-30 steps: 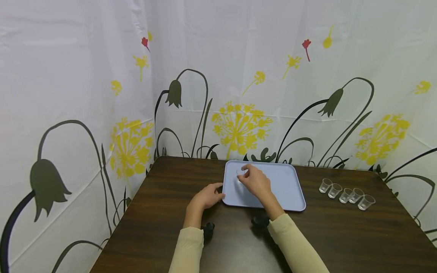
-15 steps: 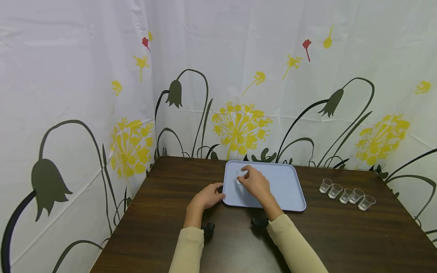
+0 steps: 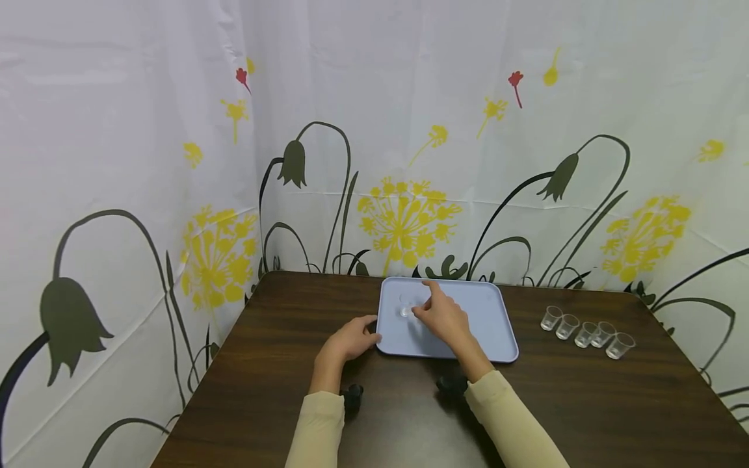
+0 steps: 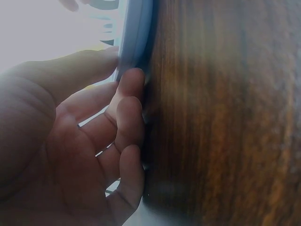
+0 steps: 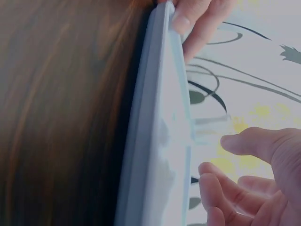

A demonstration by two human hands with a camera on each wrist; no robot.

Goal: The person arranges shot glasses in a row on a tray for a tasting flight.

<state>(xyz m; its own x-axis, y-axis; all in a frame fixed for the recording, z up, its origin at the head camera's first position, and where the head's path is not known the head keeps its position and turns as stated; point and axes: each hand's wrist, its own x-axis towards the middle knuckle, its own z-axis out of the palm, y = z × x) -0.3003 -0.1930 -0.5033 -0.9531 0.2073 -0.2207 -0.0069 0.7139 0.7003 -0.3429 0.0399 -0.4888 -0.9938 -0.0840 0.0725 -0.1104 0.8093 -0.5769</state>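
A pale blue rectangular tray [image 3: 486,318] lies on the dark wooden table. My left hand [image 3: 345,341] holds its near left corner; in the left wrist view the thumb is at the tray's rim [image 4: 136,35] and the fingertips curl in at its edge. One small clear cup [image 3: 405,311] stands upright on the left part of the tray. Just right of that cup is my right hand [image 3: 446,317], thumb and index finger spread apart with nothing between them. In the right wrist view the cup [image 5: 210,126] looks faint, a short gap from the thumb tip.
Several more clear cups [image 3: 586,333] stand in a slanting row on the table [image 3: 556,403], right of the tray. Behind the table hangs a white curtain [image 3: 374,84] with printed flowers. A dark device sits at each wrist.
My right hand has let go of the clear cup; its fingers have spread and drawn back slightly to the right. The left hand stays at the tray corner. The head view has shifted slightly.
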